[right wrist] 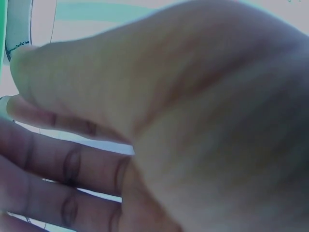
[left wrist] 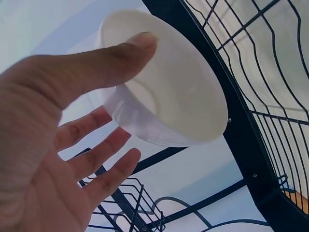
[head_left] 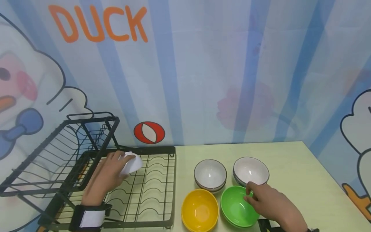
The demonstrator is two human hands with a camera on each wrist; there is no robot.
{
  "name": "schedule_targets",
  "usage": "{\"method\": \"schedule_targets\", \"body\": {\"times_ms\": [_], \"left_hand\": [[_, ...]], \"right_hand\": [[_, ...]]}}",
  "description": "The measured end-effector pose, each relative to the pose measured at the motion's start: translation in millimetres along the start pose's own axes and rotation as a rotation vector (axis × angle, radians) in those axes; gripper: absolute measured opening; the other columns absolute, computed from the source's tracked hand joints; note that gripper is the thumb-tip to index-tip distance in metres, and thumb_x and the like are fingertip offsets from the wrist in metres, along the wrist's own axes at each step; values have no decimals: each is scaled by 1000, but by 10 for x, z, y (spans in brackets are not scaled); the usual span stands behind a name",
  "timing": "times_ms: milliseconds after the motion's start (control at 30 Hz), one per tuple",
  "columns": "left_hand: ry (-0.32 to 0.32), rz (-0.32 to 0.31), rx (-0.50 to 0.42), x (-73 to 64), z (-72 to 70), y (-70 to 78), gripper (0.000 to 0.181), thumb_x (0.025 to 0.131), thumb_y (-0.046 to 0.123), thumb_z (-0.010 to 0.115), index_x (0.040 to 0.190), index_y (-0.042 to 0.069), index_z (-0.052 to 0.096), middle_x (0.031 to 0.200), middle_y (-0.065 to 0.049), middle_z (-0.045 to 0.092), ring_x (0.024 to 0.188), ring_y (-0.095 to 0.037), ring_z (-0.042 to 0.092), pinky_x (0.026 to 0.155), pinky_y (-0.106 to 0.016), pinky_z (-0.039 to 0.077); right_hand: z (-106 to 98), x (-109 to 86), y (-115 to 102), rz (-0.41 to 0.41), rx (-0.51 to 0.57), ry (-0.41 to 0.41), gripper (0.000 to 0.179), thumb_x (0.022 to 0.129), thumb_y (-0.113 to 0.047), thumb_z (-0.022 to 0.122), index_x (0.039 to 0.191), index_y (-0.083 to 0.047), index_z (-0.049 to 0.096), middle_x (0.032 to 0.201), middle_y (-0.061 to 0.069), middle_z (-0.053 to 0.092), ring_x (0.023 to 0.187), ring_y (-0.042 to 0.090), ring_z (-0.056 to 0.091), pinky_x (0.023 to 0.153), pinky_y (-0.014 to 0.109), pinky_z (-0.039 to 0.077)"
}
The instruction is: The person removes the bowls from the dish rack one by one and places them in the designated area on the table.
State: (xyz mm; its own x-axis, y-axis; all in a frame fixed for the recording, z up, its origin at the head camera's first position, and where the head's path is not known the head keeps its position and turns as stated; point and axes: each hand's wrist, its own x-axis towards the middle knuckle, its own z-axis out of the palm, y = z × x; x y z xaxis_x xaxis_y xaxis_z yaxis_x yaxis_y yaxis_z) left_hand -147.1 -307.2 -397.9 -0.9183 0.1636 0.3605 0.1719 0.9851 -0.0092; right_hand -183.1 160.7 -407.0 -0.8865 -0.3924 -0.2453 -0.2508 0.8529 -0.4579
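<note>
My left hand (head_left: pixel 111 169) pinches a small white bowl (head_left: pixel 132 165) over the far part of a black wire dish rack (head_left: pixel 174 187). In the left wrist view, the thumb lies inside the tilted white bowl (left wrist: pixel 193 96) and the fingers are behind its outer wall. My right hand (head_left: pixel 271 203) hovers at the right side of a green bowl (head_left: pixel 236 206), thumb and index finger over its rim and apart from each other. The right wrist view shows its fingers loosely extended, with nothing between them.
A yellow bowl (head_left: pixel 200 211) sits left of the green one. Behind them stand two white bowls with dark rims, the left (head_left: pixel 210 174) and the right (head_left: pixel 251 170). A raised wire tier (head_left: pixel 55 154) rises at the rack's left. A printed curtain (head_left: pixel 203 71) hangs behind the table.
</note>
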Motion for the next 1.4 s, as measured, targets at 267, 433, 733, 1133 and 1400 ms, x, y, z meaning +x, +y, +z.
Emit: {"method": "schedule_targets", "body": {"times_ms": [267, 433, 733, 1133, 1400], "left_hand": [[-38, 13, 29, -12, -22, 40, 66, 65, 5, 90, 125, 14, 64, 124, -21, 60, 114, -44, 54, 90, -60, 54], [-13, 49, 23, -13, -64, 113, 68, 65, 6, 90, 127, 18, 64, 126, -19, 61, 116, -42, 55, 92, -59, 54], [77, 167, -43, 14, -113, 266, 67, 69, 11, 90, 129, 19, 61, 126, -15, 60, 118, -37, 55, 93, -53, 56], [112, 208, -73, -45, -138, 503, 71, 69, 15, 91, 132, 20, 58, 127, -12, 57, 118, -32, 54, 85, -43, 61], [125, 237, -70, -116, -188, 701, 74, 69, 22, 91, 133, 22, 56, 128, -10, 57, 111, -27, 57, 77, -34, 63]], "right_hand": [[13, 10, -17, 8, 2, 1, 15, 94, -24, 66, 105, -16, 61, 84, -2, 65, 73, 13, 56, 59, 34, 46], [19, 14, -17, 6, 3, 10, 15, 94, -24, 66, 105, -17, 60, 84, -2, 65, 72, 12, 56, 59, 34, 45], [-5, 28, -17, 6, -2, 12, 17, 94, -24, 66, 108, -16, 60, 84, -3, 65, 73, 12, 57, 60, 35, 46], [13, 10, -51, -36, -6, 77, 19, 94, -23, 67, 109, -15, 59, 78, -4, 60, 67, 12, 52, 56, 32, 42], [36, 9, -90, -64, -10, 111, 24, 93, -21, 67, 114, -13, 59, 82, -5, 62, 68, 11, 54, 57, 31, 44]]}}
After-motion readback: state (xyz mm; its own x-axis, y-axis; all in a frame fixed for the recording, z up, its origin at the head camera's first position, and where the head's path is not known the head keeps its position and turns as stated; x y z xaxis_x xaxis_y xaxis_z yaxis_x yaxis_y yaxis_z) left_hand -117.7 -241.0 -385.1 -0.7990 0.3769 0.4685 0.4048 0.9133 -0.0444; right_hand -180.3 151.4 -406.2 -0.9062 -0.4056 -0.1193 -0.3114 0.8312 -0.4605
